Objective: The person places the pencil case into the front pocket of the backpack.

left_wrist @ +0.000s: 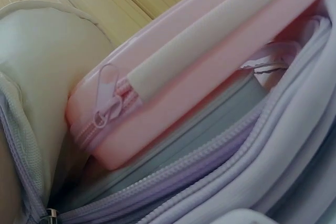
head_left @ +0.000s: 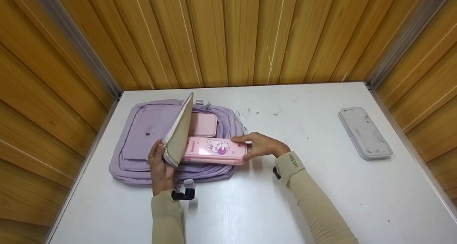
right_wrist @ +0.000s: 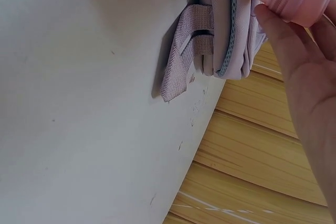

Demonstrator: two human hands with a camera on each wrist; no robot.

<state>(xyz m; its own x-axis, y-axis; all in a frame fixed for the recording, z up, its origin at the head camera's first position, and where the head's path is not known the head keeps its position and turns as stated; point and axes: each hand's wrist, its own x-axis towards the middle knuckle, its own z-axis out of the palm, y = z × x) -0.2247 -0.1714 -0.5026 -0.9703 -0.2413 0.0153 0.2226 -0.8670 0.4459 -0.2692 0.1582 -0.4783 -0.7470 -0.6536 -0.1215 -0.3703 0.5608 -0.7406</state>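
A lilac backpack (head_left: 142, 126) lies on the white table with its front pocket unzipped. My left hand (head_left: 160, 167) grips the edge of the pocket's flap (head_left: 179, 133) and holds it raised. By its right end, my right hand (head_left: 264, 145) pinches a pink zippered pencil case (head_left: 216, 147) with a bunny picture. The case's left end is inside the pocket, partly hidden by the flap. Behind it sits a smaller pale pink case (head_left: 205, 124). In the left wrist view the pencil case (left_wrist: 173, 72) slants over a grey surface (left_wrist: 210, 129) inside the zipper opening.
A scuffed whitish-grey oblong case (head_left: 365, 133) lies at the table's right side. Yellow wood-patterned panels (head_left: 239, 36) close off the table's back and sides. A lilac strap (right_wrist: 178, 61) sticks out from the backpack onto the white table (right_wrist: 94, 119).
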